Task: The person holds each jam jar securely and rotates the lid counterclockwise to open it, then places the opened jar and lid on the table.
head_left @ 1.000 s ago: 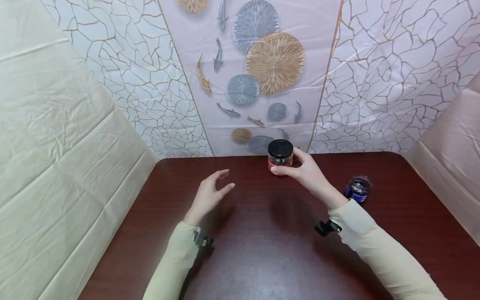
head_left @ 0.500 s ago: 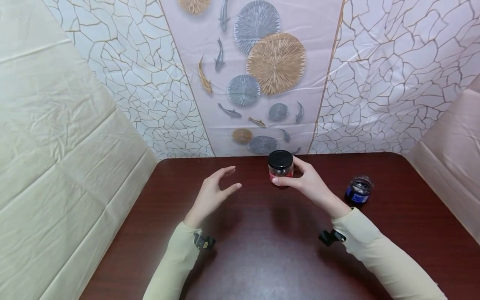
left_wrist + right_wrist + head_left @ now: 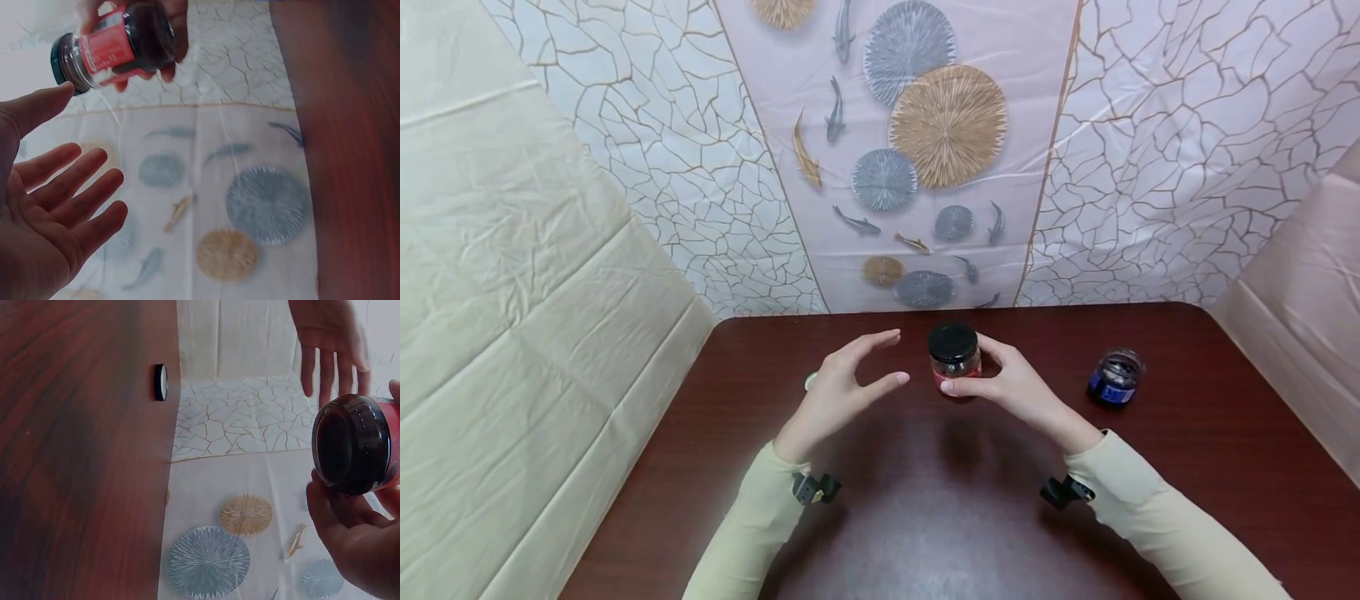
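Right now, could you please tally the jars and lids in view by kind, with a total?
Jars: 2, the red-labelled jar held in the right hand and the blue-labelled jar on the table.
Lids: 2, the dark lid on the red-labelled jar and the loose lid on the table.
Total: 4

A glass-like jar (image 3: 954, 367), see-through and shiny, carries a glossy black lid (image 3: 952, 340) and a smooth red label (image 3: 107, 47) at a polished, wood-grain table (image 3: 902, 542); a second jar (image 3: 1116, 382) gleams at right. Wrinkled printed cloth (image 3: 1105, 167) lines the far side, creased cream fabric (image 3: 527, 292) the left; sleeves (image 3: 1157, 508) look matt.
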`<state>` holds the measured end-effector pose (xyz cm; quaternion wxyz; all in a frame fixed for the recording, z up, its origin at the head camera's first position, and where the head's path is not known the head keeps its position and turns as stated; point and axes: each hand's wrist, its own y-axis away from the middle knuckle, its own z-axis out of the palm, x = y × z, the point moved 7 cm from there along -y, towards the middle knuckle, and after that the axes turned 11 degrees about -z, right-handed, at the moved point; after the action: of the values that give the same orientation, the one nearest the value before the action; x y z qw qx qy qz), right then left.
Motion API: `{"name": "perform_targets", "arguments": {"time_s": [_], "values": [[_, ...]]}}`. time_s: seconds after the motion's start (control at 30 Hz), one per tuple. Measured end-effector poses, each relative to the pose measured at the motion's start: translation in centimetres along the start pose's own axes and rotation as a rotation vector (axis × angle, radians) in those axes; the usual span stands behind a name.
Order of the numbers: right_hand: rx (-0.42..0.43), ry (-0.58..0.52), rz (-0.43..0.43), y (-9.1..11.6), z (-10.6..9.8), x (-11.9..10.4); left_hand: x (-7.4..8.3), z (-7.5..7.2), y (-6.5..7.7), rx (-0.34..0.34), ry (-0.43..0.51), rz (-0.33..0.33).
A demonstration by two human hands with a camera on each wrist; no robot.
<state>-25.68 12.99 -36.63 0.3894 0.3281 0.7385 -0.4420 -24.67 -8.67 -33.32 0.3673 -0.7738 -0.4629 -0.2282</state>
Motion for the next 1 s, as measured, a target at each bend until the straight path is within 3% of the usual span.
{"name": "perform_targets", "arguments": {"time_s": [0.17, 0.57, 1.0], "values": [[-0.032, -0.002, -0.009, 0.5, 0.7, -0.3, 1.3, 0.4, 0.1, -0.034, 0.017, 0.074], [-0.105, -0.039, -0.064, 1.5, 2.0, -1.1, 3.1, 1.0, 0.3, -0.138, 0.056, 0.169], [-0.338, -0.208, -0.164, 2.5, 4.3, -2.6, 4.7, 2.4, 1.4, -0.389, 0.163, 0.346]]}}
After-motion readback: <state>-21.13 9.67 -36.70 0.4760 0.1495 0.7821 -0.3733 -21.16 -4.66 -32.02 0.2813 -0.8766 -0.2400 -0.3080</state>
